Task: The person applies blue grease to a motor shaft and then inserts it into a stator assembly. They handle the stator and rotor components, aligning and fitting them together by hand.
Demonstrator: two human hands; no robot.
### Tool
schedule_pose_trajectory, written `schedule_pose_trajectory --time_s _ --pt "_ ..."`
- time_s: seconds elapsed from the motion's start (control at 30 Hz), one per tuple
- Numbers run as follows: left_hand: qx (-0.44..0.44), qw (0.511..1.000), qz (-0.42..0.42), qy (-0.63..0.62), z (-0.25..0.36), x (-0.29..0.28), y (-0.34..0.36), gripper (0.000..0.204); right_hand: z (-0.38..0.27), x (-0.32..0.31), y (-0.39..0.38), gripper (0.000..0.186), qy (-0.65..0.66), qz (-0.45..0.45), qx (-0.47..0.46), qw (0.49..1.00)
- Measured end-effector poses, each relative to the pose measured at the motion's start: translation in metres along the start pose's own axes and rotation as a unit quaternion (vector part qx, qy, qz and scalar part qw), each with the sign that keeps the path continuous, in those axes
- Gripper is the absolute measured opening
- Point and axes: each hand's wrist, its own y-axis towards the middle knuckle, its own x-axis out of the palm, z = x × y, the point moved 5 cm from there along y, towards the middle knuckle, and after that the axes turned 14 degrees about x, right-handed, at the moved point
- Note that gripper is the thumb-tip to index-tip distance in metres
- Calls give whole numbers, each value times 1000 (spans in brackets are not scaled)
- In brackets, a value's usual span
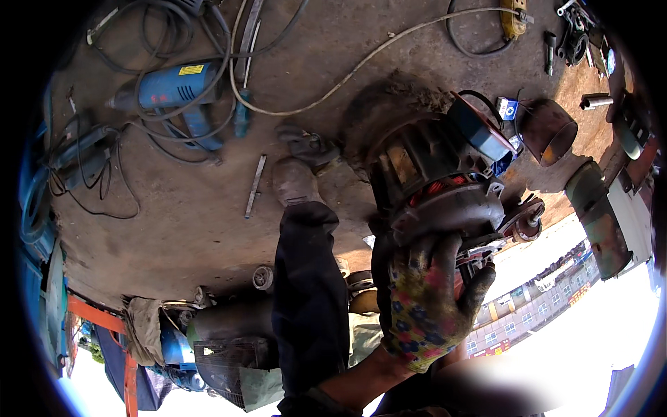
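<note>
A dark electric motor [434, 170] lies on the dirty floor, with reddish windings showing through a gap in its housing. My left hand [424, 306], in a stained floral glove, presses its bent fingers over the near end of the motor, thumb spread to the right. Behind that glove only a small patch of skin shows, perhaps my right wrist [455, 356]; the right hand itself is hidden. A blue-grey box [479, 128] sits on the motor's side. A greasy shaft piece with a round end [528, 219] lies just right of the motor.
A blue power drill [174, 87], tangled cables and a teal-handled screwdriver [242, 115] lie upper left. A dark-trousered leg [309, 285] stands left of the motor, near a metal strip [256, 186]. A metal cylinder [549, 132] and yellow switch box [513, 19] are to the right.
</note>
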Motion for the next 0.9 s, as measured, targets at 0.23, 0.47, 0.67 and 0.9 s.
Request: schedule_pose_trajectory --time_s 0.23,0.47,0.67,0.9 --pt "-16 1000 -13 -4 0 -4 1 54 6 4 -5 83 10 -4 6 1000" --pt "-17 999 -27 1 3 -4 3 55 0 14 -24 83 29 -21 -19 999" --pt "-4 1000 -20 16 -1 3 -3 52 -17 16 -31 82 48 -42 -35 997" --pt "23 998 -22 48 -4 7 -10 38 -23 19 -30 77 -23 -20 -74 997"
